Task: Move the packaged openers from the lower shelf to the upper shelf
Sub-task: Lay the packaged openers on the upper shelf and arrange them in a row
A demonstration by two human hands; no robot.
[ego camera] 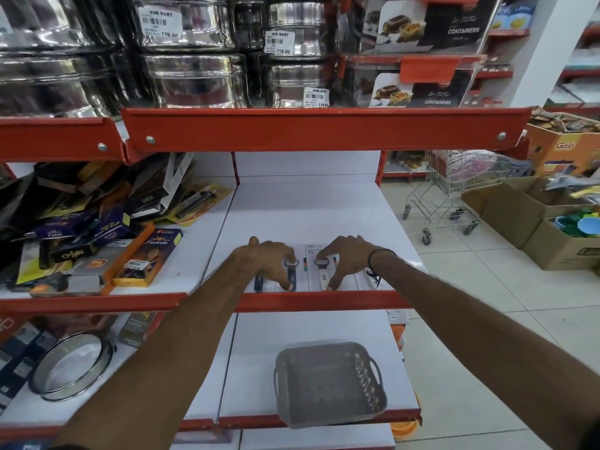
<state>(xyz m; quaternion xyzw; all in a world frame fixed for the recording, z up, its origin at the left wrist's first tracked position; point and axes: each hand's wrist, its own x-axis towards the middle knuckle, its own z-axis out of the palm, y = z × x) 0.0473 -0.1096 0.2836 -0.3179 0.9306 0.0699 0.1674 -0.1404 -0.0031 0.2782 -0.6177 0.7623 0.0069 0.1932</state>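
I see both hands, left hand [271, 261] and right hand [344, 261], spread flat on packaged openers [306, 271]; price stickers [280, 42] overhead read "NINE MART", boxes [461, 29] "CONTAINERS".

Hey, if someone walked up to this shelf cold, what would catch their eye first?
Probably the two hands, left hand and right hand, pressed on packaged openers at the front of the middle white shelf. Next, the grey plastic basket on the shelf below, and the shiny steel tins stacked above.
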